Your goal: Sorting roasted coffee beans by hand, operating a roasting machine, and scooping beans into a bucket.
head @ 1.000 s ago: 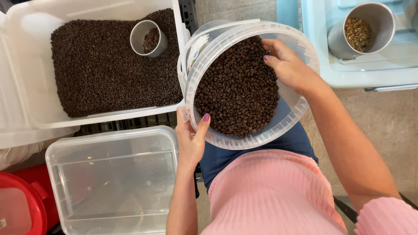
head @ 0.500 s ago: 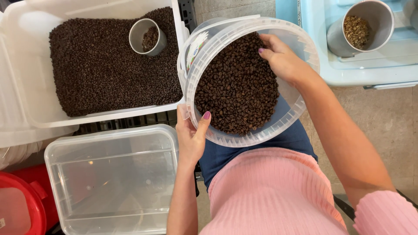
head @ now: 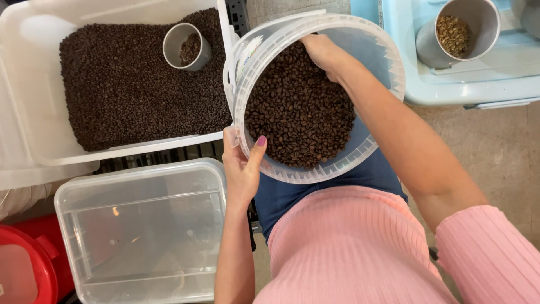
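A clear plastic bucket point(head: 376, 147) rests on my lap, tilted to the left and about half full of dark roasted coffee beans point(head: 298, 115). My left hand point(head: 241, 169) grips its near left rim, thumb hooked over the edge. My right hand point(head: 322, 52) reaches inside the bucket and lies on the beans at the far side, fingers curled into them. Left of the bucket stands a large white tub point(head: 34, 129) filled with the same dark beans, with a grey cup point(head: 185, 46) sunk in them.
A clear, lidless plastic box point(head: 146, 231) stands at the lower left, beside a red container point(head: 28, 264). At the upper right a pale blue bin point(head: 478, 84) carries a grey cup of lighter beans point(head: 455, 31). Bare concrete floor point(head: 495, 152) lies on the right.
My right hand has slid from the bucket's right rim leftward and deeper onto the beans at the far side. The bucket has tipped a little more to the left. My left hand keeps its hold.
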